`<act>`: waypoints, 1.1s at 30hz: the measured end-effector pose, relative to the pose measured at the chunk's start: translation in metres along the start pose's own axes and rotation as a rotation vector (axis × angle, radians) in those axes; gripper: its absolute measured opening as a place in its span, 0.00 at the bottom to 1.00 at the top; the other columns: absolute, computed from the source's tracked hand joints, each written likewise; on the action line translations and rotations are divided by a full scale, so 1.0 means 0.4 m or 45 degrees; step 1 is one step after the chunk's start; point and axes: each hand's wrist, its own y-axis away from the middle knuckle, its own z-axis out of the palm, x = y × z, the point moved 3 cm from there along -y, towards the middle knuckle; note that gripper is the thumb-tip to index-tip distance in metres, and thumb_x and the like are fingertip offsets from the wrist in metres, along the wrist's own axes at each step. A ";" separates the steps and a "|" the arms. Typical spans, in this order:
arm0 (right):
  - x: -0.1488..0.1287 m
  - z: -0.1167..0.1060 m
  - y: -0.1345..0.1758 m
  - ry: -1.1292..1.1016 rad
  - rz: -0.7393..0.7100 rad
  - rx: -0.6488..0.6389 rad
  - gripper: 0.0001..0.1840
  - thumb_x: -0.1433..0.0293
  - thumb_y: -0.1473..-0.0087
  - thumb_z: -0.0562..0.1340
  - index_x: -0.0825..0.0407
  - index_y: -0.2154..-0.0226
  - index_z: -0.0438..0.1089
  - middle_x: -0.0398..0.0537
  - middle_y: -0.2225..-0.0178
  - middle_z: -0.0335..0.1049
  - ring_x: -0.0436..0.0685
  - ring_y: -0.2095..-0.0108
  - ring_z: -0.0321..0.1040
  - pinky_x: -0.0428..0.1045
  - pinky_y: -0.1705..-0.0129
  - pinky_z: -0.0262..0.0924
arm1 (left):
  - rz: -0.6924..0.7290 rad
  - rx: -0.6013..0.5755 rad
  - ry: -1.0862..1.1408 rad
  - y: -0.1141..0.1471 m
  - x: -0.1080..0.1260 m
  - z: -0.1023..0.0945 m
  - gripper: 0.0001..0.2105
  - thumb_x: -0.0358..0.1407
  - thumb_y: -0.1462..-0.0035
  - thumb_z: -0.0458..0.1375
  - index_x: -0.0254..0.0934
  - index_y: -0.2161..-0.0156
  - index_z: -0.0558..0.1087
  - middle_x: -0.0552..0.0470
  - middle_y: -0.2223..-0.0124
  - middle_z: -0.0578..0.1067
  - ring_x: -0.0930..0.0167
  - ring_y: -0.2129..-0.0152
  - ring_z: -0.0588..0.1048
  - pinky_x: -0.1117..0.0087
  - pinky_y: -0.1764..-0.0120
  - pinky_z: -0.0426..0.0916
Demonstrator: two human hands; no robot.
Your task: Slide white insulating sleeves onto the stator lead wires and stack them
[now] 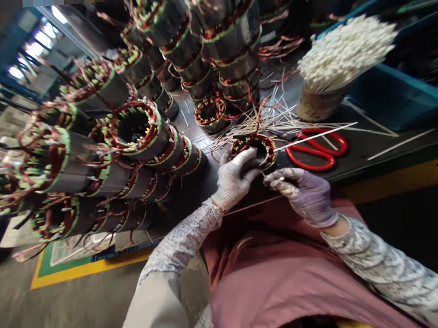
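A small motor stator (272, 155) with copper windings and a pale green liner sits at the table's front edge. My left hand (235, 180), in a white glove, curls over its near left rim and grips it. Just right of that rim is my right hand (305, 195), also gloved, with thumb and fingers pinched together. Whatever lies between those fingertips is too small to make out. A thin white strip (325, 133) reaches from the stator's right side over red-handled scissors (312, 166). Reddish lead wires (259, 113) rise from the stator's far side.
Stacked stators (138, 134) crowd the left and back. Loose white strips (246, 127) litter the tabletop behind my hands. A cup (315, 102) packed with white-tipped sticks (349, 50) stands at right, beside a blue bin (398, 96). Another small stator (211, 115) stands farther back.
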 end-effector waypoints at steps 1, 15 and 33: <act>-0.011 -0.003 -0.001 0.029 -0.011 0.024 0.05 0.65 0.43 0.69 0.47 0.63 0.78 0.44 0.65 0.81 0.54 0.65 0.80 0.49 0.60 0.77 | 0.053 0.049 0.031 0.004 -0.002 0.007 0.15 0.36 0.37 0.65 0.39 0.46 0.77 0.47 0.49 0.83 0.65 0.50 0.82 0.56 0.33 0.63; -0.074 0.000 -0.062 0.488 -0.134 -0.228 0.09 0.63 0.42 0.66 0.47 0.71 0.76 0.45 0.70 0.78 0.54 0.70 0.74 0.49 0.65 0.68 | 0.378 0.178 0.113 0.002 -0.016 0.018 0.09 0.36 0.31 0.59 0.44 0.58 0.83 0.52 0.59 0.86 0.72 0.60 0.85 0.61 0.40 0.68; -0.073 0.025 -0.096 0.640 -0.258 -0.219 0.15 0.59 0.42 0.64 0.45 0.77 0.71 0.46 0.79 0.74 0.57 0.80 0.69 0.51 0.77 0.63 | 0.282 -0.043 -0.047 0.005 -0.012 0.026 0.23 0.41 0.26 0.44 0.39 0.57 0.83 0.47 0.56 0.85 0.66 0.56 0.84 0.51 0.39 0.69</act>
